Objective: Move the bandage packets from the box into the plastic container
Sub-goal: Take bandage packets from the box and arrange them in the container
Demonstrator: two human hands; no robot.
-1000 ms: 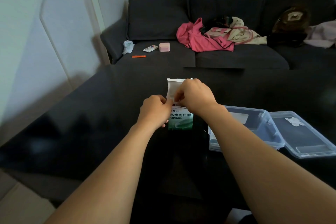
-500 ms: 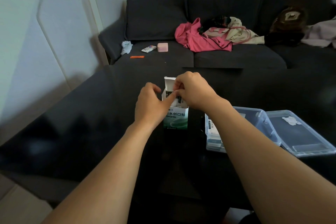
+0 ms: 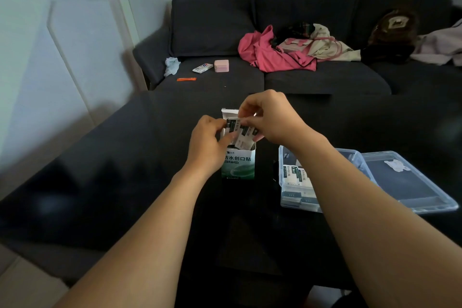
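Note:
A green and white bandage box (image 3: 239, 165) stands upright on the black table (image 3: 100, 182), its top flap open. Several bandage packets (image 3: 243, 134) stick up out of its mouth. My right hand (image 3: 272, 117) pinches the packets from above. My left hand (image 3: 208, 145) curls around the box's upper left side, thumb against the packets. To the right sits the clear plastic container (image 3: 283, 182), with several bandage packets (image 3: 296, 175) lying inside; my right forearm hides much of it.
The container's clear lid (image 3: 410, 182) lies flat just right of it. Behind the table is a dark sofa (image 3: 325, 77) with a pink cloth (image 3: 272, 55), a small pink box (image 3: 221, 66), a crumpled tissue (image 3: 172, 65) and other small items.
The packets have risen out of the box mouth between my fingers. Both hands have shifted slightly up around the box top.

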